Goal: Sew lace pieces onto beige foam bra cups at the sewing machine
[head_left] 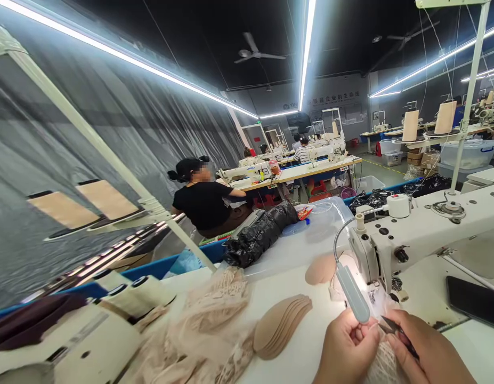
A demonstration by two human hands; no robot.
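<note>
Under the lamp (pixel 353 290) of a white sewing machine (pixel 438 218), both hands are close together at pale lace fabric (pixel 385 362). My left hand (pixel 346 346) is closed, with thumb and fingers pinching the fabric. Dark pointed thread snips (pixel 409 344) are in my right hand (pixel 430 346), their tips toward the left fingertips. Part of the fabric runs under the machine head; the rest hangs down between my hands. A fanned stack of beige pads (pixel 282 325) lies to the left, and another beige pad (pixel 321 268) is behind it.
Sheer beige fabric (pixel 202 325) is heaped on the left of the table. A black phone (pixel 476 300) lies at the right. Behind are a black plastic bundle (pixel 260 234) and a clear plastic lid (pixel 298 240). A person in black (pixel 202 205) sits beyond, left of centre.
</note>
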